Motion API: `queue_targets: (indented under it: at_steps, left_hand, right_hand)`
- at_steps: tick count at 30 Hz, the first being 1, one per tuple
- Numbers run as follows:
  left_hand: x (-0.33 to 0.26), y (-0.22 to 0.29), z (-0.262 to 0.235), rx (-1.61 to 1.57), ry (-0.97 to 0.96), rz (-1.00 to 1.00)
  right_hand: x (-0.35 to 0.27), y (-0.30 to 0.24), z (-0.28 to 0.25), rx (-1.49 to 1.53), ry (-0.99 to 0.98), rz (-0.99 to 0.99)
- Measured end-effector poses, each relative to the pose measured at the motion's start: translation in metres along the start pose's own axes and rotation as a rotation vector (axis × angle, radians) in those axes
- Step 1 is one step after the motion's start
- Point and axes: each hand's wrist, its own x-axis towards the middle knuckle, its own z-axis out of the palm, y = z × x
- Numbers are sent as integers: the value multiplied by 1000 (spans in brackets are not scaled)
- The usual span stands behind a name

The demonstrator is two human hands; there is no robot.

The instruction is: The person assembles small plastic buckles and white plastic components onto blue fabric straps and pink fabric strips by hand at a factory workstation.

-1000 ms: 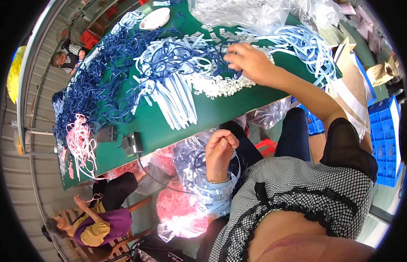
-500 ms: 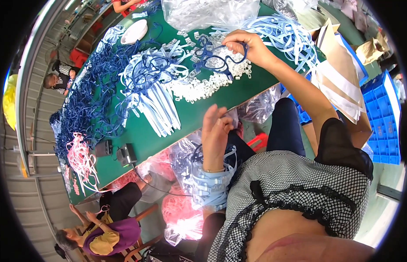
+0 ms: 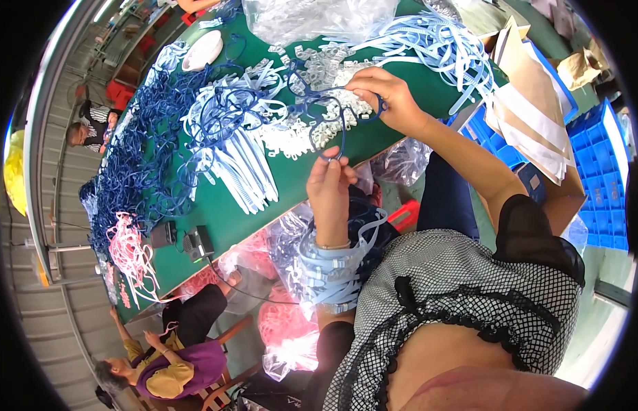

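My right hand [image 3: 386,101] is closed on a dark blue rubbery strap [image 3: 343,127], which hangs in loops above the table. Fingertips of my left hand [image 3: 329,181] pinch the lower end of the same strap near the table's front edge. Around my left forearm sit several looped light blue straps [image 3: 326,274] with small clear pieces on them. Beneath the held strap lie a heap of small white buckles [image 3: 288,140] and a heap of clear ones [image 3: 319,65]. To their left, ribbed light blue straps [image 3: 240,171] lie in a bundle, with dark blue loops on top.
Tangled dark blue straps [image 3: 137,151] and pink straps [image 3: 130,250] cover the green table's [image 3: 226,229] left side. Light blue straps [image 3: 442,48] and a clear plastic bag [image 3: 319,20] lie at the back. Blue crates [image 3: 603,171] stand right. A person [image 3: 175,363] sits at lower left.
My left hand has risen to the dark blue strap and now pinches its lower end. My right hand has come slightly nearer to me, carrying the strap.
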Motion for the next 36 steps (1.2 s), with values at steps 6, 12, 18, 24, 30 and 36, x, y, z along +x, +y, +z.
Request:
queue_targets:
  at_steps: [6,12,18,24,30,36]
  left_hand:
    - [-27,27,-13,-95,-92,-54]
    - [-50,36,-8,1,50,146]
    - [-72,51,-6,-22,49,140]
    - [-90,56,2,315,-8,16]
    - [-80,36,13,361,-130,-21]
    - [-82,19,15,199,-281,-146]
  right_hand:
    - [-3,9,12,-33,31,2]
    - [-19,25,28,-117,-239,44]
    - [-29,17,12,-273,-217,-68]
    - [-18,68,-44,-591,-121,127]
    - [-5,98,-70,-1015,-441,515]
    - [0,103,-71,-1157,-556,543]
